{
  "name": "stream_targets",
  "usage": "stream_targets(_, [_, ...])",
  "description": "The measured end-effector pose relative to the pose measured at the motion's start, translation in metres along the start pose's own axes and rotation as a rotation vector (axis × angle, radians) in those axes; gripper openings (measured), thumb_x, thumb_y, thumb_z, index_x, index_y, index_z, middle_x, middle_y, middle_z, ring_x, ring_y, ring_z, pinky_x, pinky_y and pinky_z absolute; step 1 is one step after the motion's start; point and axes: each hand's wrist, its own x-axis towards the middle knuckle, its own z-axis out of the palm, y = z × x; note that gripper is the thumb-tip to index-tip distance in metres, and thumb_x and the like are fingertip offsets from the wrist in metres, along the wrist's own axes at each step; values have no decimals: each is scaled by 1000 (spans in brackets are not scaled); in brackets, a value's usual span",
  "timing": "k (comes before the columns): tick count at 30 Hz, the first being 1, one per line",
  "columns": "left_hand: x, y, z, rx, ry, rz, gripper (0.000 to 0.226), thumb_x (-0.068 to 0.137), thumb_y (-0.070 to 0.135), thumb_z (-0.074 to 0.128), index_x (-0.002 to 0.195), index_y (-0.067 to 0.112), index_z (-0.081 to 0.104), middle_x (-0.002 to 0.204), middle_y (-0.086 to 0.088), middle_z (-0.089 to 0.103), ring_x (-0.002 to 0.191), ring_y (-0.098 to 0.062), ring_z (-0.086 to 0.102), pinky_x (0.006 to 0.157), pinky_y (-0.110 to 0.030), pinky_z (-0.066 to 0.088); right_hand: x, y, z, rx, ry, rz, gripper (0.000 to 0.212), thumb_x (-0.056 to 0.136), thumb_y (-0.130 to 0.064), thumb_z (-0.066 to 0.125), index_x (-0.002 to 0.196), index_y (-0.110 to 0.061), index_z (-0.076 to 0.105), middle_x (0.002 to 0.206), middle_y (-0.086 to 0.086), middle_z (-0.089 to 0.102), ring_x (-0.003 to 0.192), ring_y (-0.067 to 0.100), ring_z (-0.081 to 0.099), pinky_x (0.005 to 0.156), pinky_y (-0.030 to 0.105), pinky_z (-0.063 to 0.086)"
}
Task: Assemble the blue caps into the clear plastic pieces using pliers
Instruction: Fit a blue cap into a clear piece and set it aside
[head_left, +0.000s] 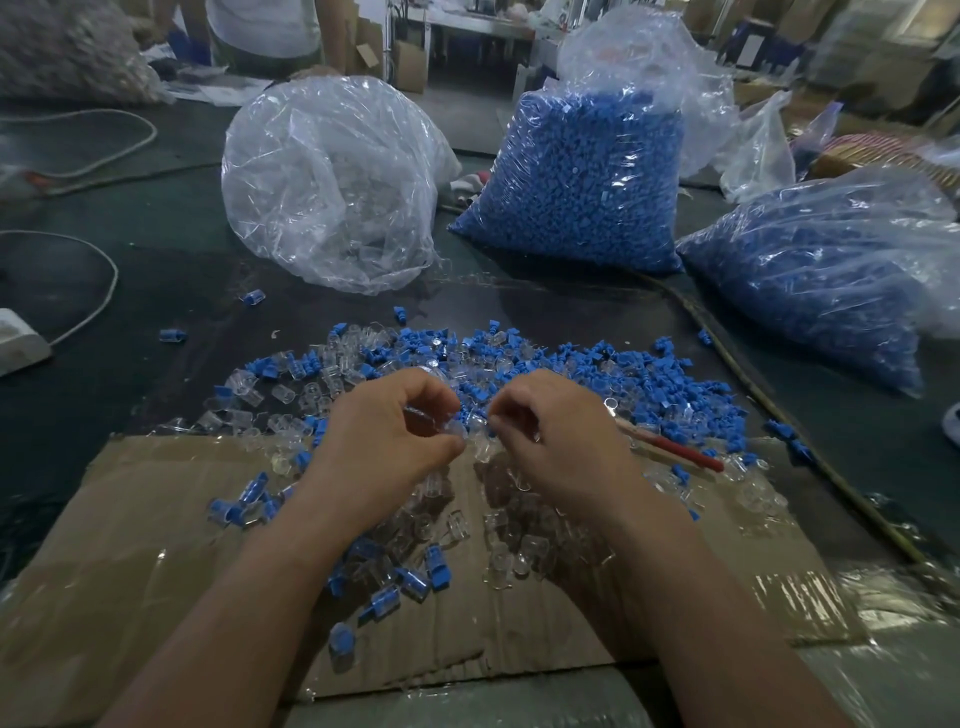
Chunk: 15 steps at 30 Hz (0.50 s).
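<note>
**Head view.** The left hand (384, 431) and right hand (550, 441) meet above the far edge of the cardboard sheet (130, 545). The left hand's thumb and forefinger are curled and pinch a clear plastic piece (457, 430). The right hand's fingers, also curled, pinch a small part against it, apparently a blue cap (470, 414), though it is largely hidden.

The red-handled pliers (675, 449) lie on the table just right of the right hand, held by neither hand. Finished units (415, 574), clear with blue seated inside, lie in small clusters on the cardboard near the forearms.

Beyond the hands spreads a heap of loose caps (675, 384) and loose clear pieces (244, 400), unassembled. Behind it stand a bag of clear pieces (332, 182), an upright bag of caps (576, 182) and a slumped bag of caps (821, 270).

Judgement: one unit is at the hand-fitting step and has not yet been pressed with the pliers. Only a small share of the stock appears complete, and the bulk is left.
</note>
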Motion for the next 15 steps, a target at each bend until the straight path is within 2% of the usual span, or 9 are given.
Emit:
stream_targets(2, [0, 1, 1, -7, 4, 18, 37, 70, 8, 77, 80, 37, 56, 81, 9, 62, 70, 8, 61, 51, 0, 40, -1, -1, -2, 201, 67, 59, 8, 88, -17, 58, 83, -23, 58, 72, -20, 48, 69, -2, 50, 62, 10, 39])
stream_targets(4, [0, 2, 1, -12, 15, 36, 42, 69, 8, 77, 83, 41, 55, 81, 10, 61, 71, 8, 60, 51, 0, 40, -2, -5, -4, 398, 106, 102, 19, 86, -15, 61, 77, -31, 55, 68, -18, 54, 66, -6, 54, 61, 9, 43])
stream_targets(7, [-1, 3, 1, -26, 37, 53, 42, 68, 8, 78, 81, 41, 55, 77, 9, 61, 71, 8, 59, 52, 1, 40, -4, -11, -4, 548, 110, 114, 24, 84, -12, 63, 74, -34, 56, 67, -11, 60, 63, 0, 58, 60, 13, 49])
stream_targets(10, [-2, 4, 1, -62, 67, 87, 43, 67, 5, 77, 80, 40, 56, 75, 6, 62, 71, 0, 62, 55, -4, 45, -6, -15, -2, 571, 99, 117, 24, 83, -12, 64, 73, -33, 57, 67, -8, 63, 63, 5, 60, 59, 19, 53])
stream_targets(13, [-2, 5, 2, -63, 96, 117, 44, 66, 3, 77, 80, 39, 56, 75, 5, 63, 71, -3, 62, 58, -6, 48, -6, -16, -1, 495, 123, 101, 26, 82, -14, 65, 70, -34, 55, 62, -13, 57, 60, -4, 56, 54, 9, 45])
stream_targets(15, [-3, 5, 3, -34, 114, 148, 45, 67, 4, 77, 81, 40, 55, 76, 7, 63, 75, 0, 61, 61, -4, 46, -6, -16, -1, 454, 143, 105, 25, 80, -17, 65, 65, -32, 52, 57, -14, 53, 56, -6, 53, 50, 8, 42])
